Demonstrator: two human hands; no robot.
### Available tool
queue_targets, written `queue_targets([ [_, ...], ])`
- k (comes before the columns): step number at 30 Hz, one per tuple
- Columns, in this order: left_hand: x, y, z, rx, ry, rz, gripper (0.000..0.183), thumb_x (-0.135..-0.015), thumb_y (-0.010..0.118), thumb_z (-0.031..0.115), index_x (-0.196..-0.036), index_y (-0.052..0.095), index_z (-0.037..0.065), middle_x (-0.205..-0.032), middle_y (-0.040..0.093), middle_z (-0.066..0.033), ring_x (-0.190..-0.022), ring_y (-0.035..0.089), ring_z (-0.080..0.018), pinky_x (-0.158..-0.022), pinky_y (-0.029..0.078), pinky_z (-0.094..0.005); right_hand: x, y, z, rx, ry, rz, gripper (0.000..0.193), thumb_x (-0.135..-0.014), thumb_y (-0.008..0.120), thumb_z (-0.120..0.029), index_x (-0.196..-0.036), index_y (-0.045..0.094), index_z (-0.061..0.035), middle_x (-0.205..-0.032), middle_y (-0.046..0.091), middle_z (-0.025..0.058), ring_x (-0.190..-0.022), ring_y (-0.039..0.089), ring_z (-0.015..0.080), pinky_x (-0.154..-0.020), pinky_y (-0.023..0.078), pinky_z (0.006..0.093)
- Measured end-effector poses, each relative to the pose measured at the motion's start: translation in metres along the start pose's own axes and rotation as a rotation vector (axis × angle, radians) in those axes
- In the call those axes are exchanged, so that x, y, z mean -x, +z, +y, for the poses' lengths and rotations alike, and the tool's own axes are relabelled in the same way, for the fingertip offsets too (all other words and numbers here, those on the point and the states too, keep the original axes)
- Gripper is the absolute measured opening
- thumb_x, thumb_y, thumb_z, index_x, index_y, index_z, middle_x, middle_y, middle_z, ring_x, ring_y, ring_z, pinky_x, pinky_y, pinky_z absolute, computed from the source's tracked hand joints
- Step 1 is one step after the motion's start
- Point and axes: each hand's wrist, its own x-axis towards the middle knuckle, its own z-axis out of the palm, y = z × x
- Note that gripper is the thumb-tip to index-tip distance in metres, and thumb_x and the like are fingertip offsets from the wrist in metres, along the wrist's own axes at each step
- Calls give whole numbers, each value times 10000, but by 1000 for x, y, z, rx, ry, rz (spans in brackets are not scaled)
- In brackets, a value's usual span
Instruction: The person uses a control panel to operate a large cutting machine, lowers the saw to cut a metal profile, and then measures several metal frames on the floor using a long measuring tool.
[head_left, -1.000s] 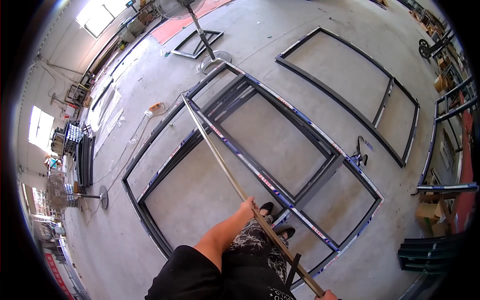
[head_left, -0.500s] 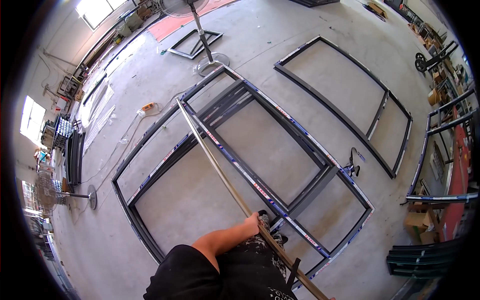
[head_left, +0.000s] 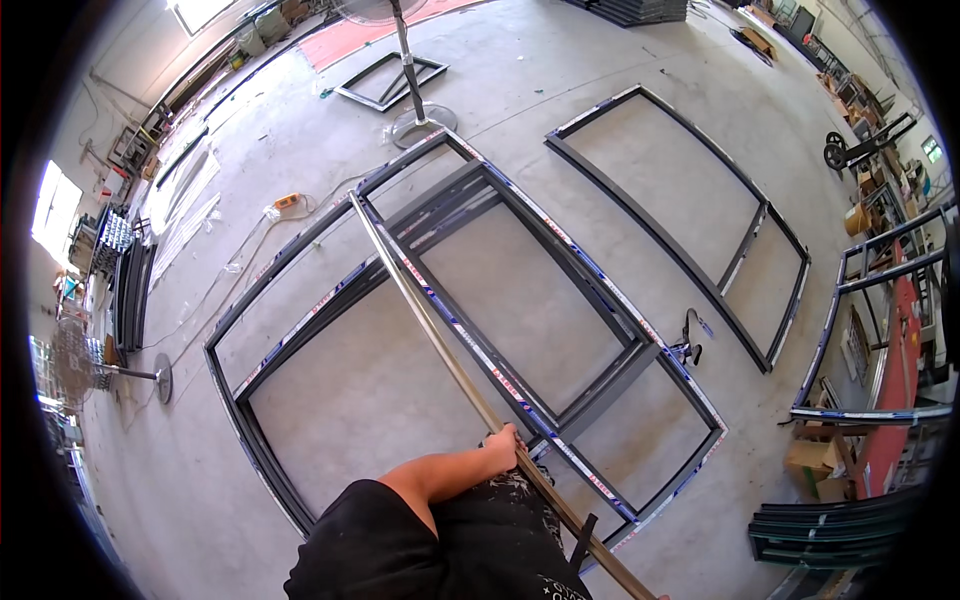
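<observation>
My left hand (head_left: 503, 446) is closed around a long, straight brass-coloured metal bar (head_left: 440, 345) in front of my body. The bar runs slantwise from the far left end of a large dark window frame (head_left: 575, 237) down past my right side to the lower edge. Its far tip lies over the frame's upper left corner area. The frame lies flat on the floor, with blue, white and red tape strips along its members and inner sashes within it. Only a sliver of skin of my right hand (head_left: 663, 597) shows at the lower edge, beside the bar; its fingers are hidden.
Another dark frame (head_left: 655, 220) lies on the floor to the right. A standing fan (head_left: 424, 122) and a small frame (head_left: 390, 80) are beyond. An orange power socket (head_left: 287, 201) with cable lies left. Stacked dark profiles (head_left: 830, 528) and a cardboard box (head_left: 812, 458) are at lower right.
The view has turned a little, so the frames and floor items sit slightly further left and some lower. My left hand keeps its hold on the bar.
</observation>
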Motion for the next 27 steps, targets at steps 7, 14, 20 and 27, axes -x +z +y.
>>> queue_targets([
  [7, -3, -1, 6, 26, 27, -36, 159, -777, 555, 112, -696, 466, 8, -595, 468, -115, -465, 477, -248, -432, 430, -402, 1, 11, -11, 40, -1, 38, 211, -687, 609, -315, -738, 607, -111, -678, 618, 139, -650, 603, 352, -593, 470, 457],
  [14, 7, -5, 1, -35, -29, 38, 158, -778, 557, 111, -703, 468, 4, -595, 472, -112, -469, 472, -241, -449, 425, -408, 5, 46, 20, 63, -22, 55, 218, -697, 603, -326, -742, 610, -112, -684, 619, 143, -659, 602, 356, -594, 467, 465],
  [20, 5, -5, -2, 16, 7, -12, 154, -779, 554, 106, -712, 467, -2, -593, 473, -113, -464, 463, -234, -444, 417, -406, 2, 22, 8, 0, -27, 39, 227, -691, 610, -333, -729, 601, -110, -673, 614, 141, -652, 598, 355, -574, 463, 466],
  [27, -2, -9, 0, 13, 50, 33, 172, -779, 544, 112, -697, 463, -16, -579, 470, -131, -436, 458, -254, -409, 410, -408, -1, 52, 20, 103, -111, 127, 205, -683, 617, -316, -716, 605, -114, -662, 610, 139, -625, 596, 351, -555, 463, 456],
])
